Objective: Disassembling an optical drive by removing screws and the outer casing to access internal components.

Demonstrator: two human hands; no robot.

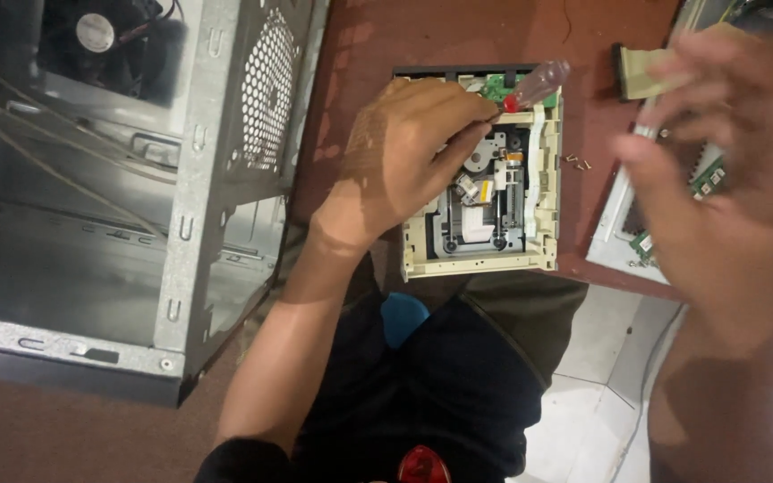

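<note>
Opened optical drive point(485, 210) on red-brown table point(458, 40), just right of bare metal computer case point(181, 179); left hand point(409, 156) pinching clear-handled screwdriver point(534, 87) over it. Right hand point(717, 170) raised, fingers spread, blurred, gripping nothing. Probably light, stiff plastic frame, fragile exposed mechanism inside; best held by outer cream edges.

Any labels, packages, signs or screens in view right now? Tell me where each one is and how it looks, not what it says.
Fan label: round, pale sticker on the hub of the black fan, inside the grey case at top left; print too small to tell.
No packages, signs or screens show.
The left hand holds a clear-handled screwdriver over the opened cream drive; the right hand is blurred.
</note>
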